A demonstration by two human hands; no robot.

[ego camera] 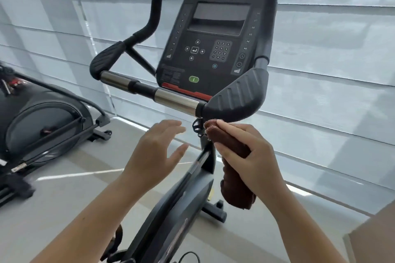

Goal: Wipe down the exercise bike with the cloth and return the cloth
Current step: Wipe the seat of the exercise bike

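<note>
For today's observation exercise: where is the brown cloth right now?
Head view, right of centre: the right hand grips the brown cloth just below the right handlebar pad, left hand open beside it.

Here's the black upright exercise bike [175,203], filling the middle of the frame. Its dark console [215,45] stands tilted at upper centre, screen blank, one green button lit low on the panel above a red strip. The chrome-and-black handlebar [177,100] slants across the centre, ending in a ribbed black pad [237,96] at centre right. Right under that pad is the dark brown terry cloth [235,147], rolled into a thick bundle and gripped around its middle by the right hand [252,156]. The upper end pokes up just beneath the pad, contact unclear, and the lower end hangs down at lower centre.
</note>
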